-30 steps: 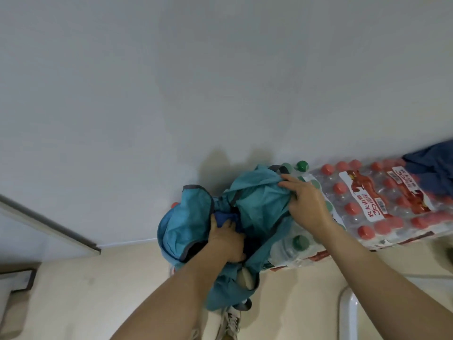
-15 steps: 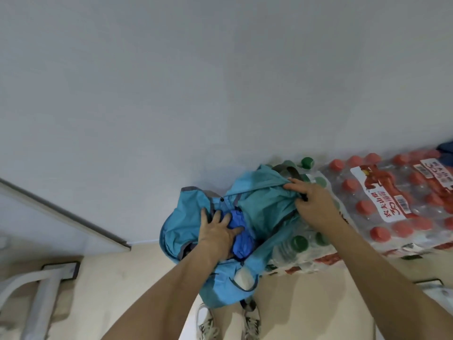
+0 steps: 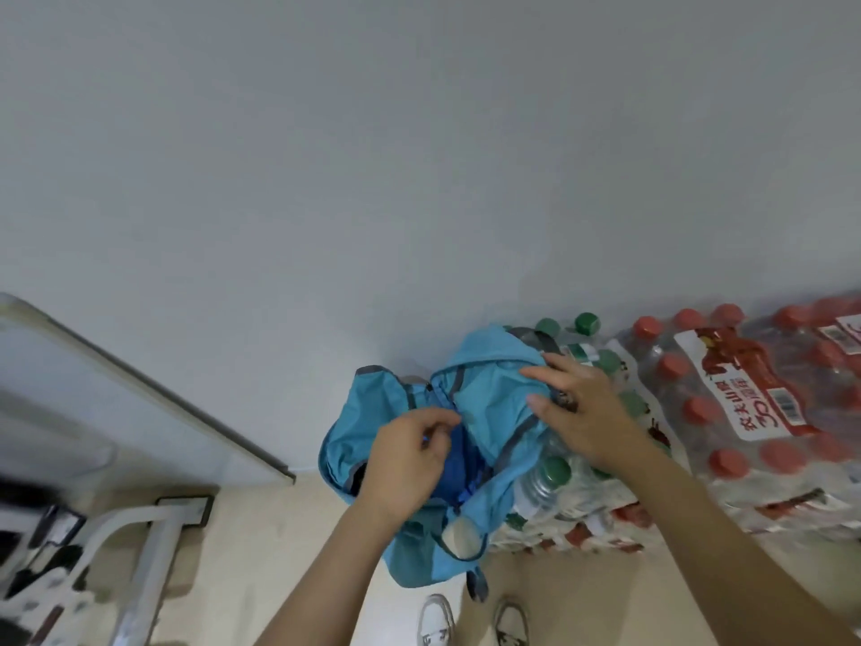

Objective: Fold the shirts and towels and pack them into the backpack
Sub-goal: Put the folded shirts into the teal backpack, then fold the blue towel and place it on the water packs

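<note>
The teal backpack (image 3: 494, 398) leans against stacked bottle packs by the wall, with its top opening facing me. A blue folded cloth (image 3: 459, 463) sits inside the opening, partly hidden by my left hand. My left hand (image 3: 410, 454) hovers at the opening's left edge, its fingers curled and pinching the backpack's rim near the zipper. My right hand (image 3: 577, 407) lies on the backpack's upper flap, thumb and fingers holding the fabric and a dark strap there.
Shrink-wrapped packs of red-capped bottles (image 3: 745, 412) and green-capped bottles (image 3: 554, 473) stand right of and under the backpack. A white wall is behind. A white table edge (image 3: 140, 380) and frame leg (image 3: 153, 543) are at the left. My shoes (image 3: 438, 622) are below.
My left hand has lifted off the blue cloth it was pressing down and now curls at the opening's rim. My right hand stays on the flap.
</note>
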Demonstrator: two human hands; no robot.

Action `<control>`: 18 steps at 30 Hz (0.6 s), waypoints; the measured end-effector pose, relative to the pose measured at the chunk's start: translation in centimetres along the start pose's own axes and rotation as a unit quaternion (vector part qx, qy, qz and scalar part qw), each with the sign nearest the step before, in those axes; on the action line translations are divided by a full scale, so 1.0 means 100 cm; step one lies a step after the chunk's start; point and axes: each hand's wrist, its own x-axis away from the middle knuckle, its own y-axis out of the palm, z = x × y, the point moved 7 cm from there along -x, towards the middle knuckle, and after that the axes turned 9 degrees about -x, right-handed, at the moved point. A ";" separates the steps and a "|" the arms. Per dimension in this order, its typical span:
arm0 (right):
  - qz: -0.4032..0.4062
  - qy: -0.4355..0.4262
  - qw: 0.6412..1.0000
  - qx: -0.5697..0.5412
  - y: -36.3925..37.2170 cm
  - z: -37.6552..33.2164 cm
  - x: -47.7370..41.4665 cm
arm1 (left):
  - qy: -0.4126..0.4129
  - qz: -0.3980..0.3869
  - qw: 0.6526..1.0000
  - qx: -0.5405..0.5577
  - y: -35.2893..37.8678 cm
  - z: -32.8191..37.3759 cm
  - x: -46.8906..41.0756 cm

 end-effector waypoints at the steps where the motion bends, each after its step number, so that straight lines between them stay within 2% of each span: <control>1: 0.016 -0.012 1.000 -0.007 -0.002 -0.007 0.007 | 0.022 0.006 1.000 0.010 -0.003 0.014 0.007; 5: 0.116 -0.031 0.988 -0.095 -0.024 -0.022 0.042 | 0.128 0.037 0.991 0.000 -0.012 0.060 0.026; 8: 0.163 0.027 0.975 -0.146 -0.041 -0.012 0.070 | 0.227 -0.009 0.973 -0.042 0.000 0.093 0.035; 12: 0.211 0.061 0.967 -0.132 -0.073 0.000 0.105 | 0.336 -0.041 0.937 -0.085 0.026 0.132 0.040; 18: 0.284 0.100 0.949 -0.088 -0.123 0.018 0.155 | 0.417 -0.047 0.902 -0.105 0.052 0.182 0.039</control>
